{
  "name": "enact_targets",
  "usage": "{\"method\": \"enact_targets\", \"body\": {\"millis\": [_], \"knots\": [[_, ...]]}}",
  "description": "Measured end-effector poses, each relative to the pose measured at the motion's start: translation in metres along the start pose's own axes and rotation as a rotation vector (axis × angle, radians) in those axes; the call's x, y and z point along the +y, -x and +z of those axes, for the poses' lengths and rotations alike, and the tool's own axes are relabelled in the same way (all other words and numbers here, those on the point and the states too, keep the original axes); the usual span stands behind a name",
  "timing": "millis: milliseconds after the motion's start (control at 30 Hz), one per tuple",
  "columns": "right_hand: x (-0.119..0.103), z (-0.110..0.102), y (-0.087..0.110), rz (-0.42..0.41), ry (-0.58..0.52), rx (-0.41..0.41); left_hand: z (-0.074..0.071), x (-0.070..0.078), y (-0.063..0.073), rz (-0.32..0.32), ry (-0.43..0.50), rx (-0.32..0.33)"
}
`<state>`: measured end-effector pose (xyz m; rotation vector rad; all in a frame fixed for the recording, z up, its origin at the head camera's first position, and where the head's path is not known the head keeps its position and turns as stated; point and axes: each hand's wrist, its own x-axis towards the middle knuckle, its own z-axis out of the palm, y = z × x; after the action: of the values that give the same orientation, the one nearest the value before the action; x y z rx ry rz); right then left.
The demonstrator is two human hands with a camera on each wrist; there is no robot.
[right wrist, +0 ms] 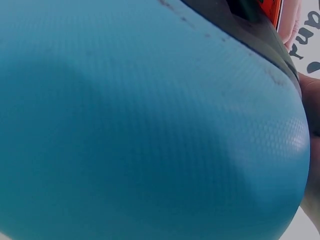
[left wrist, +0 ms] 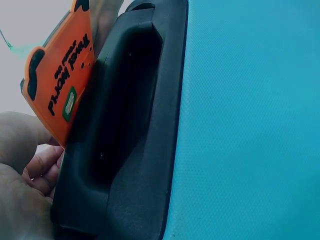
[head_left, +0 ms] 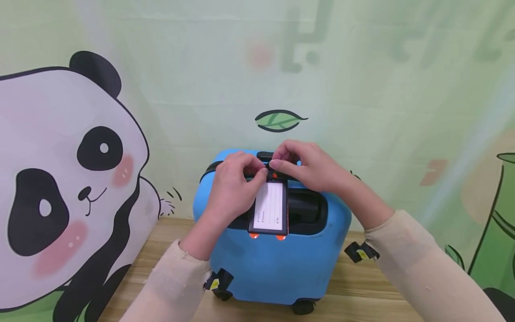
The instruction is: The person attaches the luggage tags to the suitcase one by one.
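A blue hard-shell suitcase (head_left: 273,264) stands upright with its black handle recess (head_left: 310,205) facing me. Over that recess hangs a luggage tag (head_left: 268,208), its white lined card turned toward the head view. In the left wrist view the tag's orange back (left wrist: 65,75) shows lettering and dark ear shapes. Just above the tag, my left hand (head_left: 235,185) pinches its dark strap between thumb and fingers. Close beside it, my right hand (head_left: 311,167) pinches the strap from the right. The fingers hide most of the strap. In the right wrist view, the blue shell (right wrist: 150,125) covers most of the hand.
The suitcase rests on a wood-grain surface (head_left: 362,286), with black wheels (head_left: 303,307) at its base. Behind it hangs a pale green backdrop (head_left: 193,89) printed with a panda (head_left: 72,156) and a leaf (head_left: 279,120).
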<state>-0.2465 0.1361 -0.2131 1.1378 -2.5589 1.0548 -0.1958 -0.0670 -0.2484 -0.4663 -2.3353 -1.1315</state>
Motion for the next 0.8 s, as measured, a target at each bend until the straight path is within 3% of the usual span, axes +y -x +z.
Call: {"method": "enact_targets", "body": {"millis": [300, 800], "knots": [[0.0032, 0.0013, -0.0004, 0.027, -0.038, -0.017, 0.0006, -0.001, 0.0003, -0.003, 0.002, -0.003], [0.0022, 0.0072, 0.0049, -0.12, 0.13, 0.099, 0.0005, -0.0001, -0.0004, 0.0, 0.009, -0.007]]}}
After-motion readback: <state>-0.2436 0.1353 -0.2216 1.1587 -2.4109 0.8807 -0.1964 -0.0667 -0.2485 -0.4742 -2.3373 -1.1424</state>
